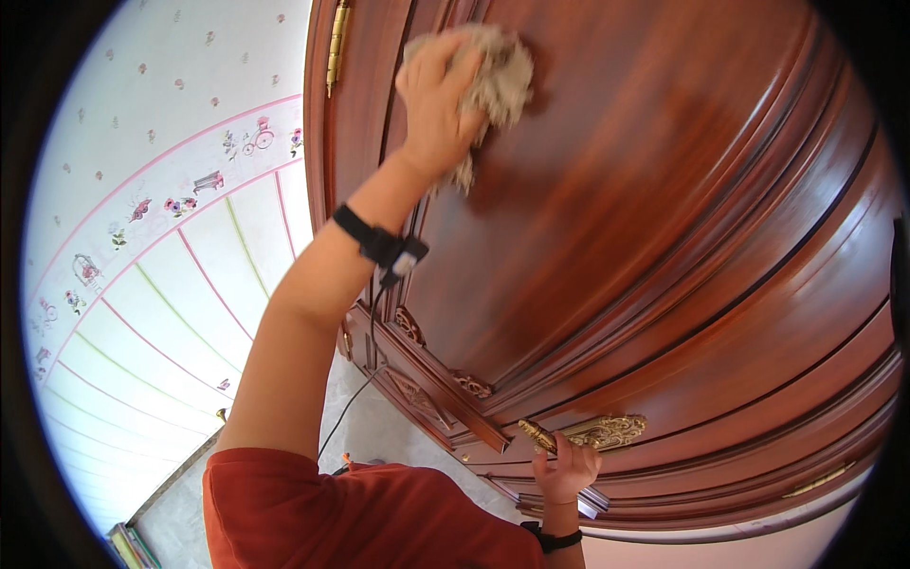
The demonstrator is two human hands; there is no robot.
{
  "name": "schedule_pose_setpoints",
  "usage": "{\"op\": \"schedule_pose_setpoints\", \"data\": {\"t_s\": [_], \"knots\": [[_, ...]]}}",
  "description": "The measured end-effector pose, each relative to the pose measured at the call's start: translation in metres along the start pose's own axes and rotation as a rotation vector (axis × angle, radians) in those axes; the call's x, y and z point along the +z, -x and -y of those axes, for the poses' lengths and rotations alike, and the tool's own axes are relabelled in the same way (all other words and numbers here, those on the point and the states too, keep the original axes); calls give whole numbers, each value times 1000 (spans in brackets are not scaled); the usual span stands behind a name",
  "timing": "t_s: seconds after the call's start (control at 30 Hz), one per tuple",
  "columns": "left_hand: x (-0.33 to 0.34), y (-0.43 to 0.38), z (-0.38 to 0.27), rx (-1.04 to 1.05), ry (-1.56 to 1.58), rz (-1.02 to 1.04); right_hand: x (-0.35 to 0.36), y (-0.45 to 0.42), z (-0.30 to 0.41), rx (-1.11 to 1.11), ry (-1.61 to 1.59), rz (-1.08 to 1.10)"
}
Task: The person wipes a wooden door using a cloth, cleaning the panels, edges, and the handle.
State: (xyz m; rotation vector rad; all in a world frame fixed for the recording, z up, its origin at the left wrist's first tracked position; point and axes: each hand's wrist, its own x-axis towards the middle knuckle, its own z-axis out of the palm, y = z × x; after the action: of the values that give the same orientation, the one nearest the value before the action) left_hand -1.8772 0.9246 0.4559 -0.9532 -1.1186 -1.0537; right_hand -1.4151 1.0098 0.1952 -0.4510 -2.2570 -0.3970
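A crumpled grey-beige cleaning cloth (506, 75) is pressed under my left hand (441, 96) against the upper panel of a glossy reddish-brown wooden door (604, 213). My left arm is stretched up, and part of the cloth hangs below the palm. Lower down on the right, my right hand (567, 466) has its fingers on the gold-coloured lever handle (538, 435) of the door. An ornate gold handle plate (615, 430) lies behind it. The hand partly hides where the lever meets the plate.
A brass hinge (337, 46) runs along the door's left edge. Floral wallpaper (170, 163) covers the wall at left. Grey floor (405, 412) shows below. A black cable (353, 398) trails from my left wrist strap (380, 245). Carved trim (470, 384) edges the panel.
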Motion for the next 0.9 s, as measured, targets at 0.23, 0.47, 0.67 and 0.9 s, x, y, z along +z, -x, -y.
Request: {"op": "schedule_pose_setpoints", "data": {"t_s": [0.23, 0.47, 0.67, 0.9], "knots": [[-42, 189, -47, -326, 8, 194, -1, 1, -1, -11, 5, -6], [-95, 350, -146, -526, 193, 590, 5, 8, -6, 2, -15, -53], [-83, 281, -145, -523, 196, 557, 4, 9, -6, 4, 10, -6], [-55, 120, -85, -115, 101, 480, 3, 9, -2, -15, -7, -37]]}}
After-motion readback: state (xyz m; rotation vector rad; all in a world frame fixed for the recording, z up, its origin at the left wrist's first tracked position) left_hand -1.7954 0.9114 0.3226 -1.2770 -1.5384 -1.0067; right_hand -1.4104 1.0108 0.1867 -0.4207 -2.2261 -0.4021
